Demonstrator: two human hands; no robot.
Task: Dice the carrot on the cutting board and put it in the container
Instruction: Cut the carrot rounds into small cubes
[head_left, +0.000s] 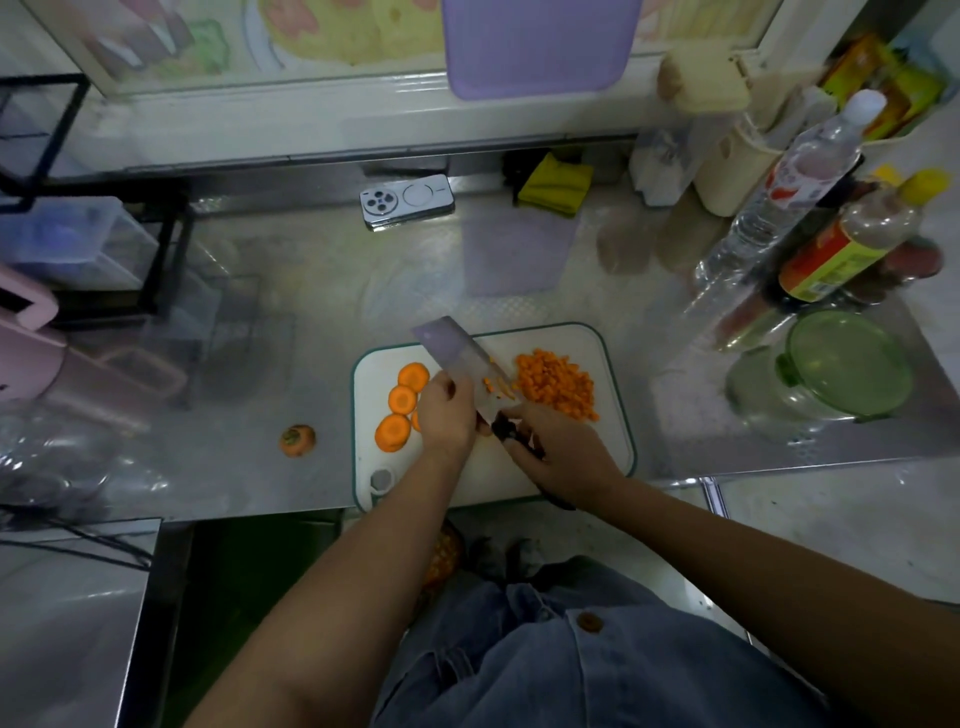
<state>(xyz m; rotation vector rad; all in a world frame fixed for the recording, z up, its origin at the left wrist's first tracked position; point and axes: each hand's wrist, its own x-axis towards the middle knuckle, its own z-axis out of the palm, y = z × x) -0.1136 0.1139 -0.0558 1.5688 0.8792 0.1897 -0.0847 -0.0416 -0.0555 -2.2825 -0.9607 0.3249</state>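
Cleaver (457, 353) sits gripped in right hand (556, 447), left hand (447, 413) curled against blade.

carrot slices (402, 405) left on cutting board (613, 441), diced carrot (558, 384) right, container (841, 369) farther right

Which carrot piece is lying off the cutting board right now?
The stem-end stub, alone on the metal counter left of the cutting board. The round slices and diced pile sit on it.
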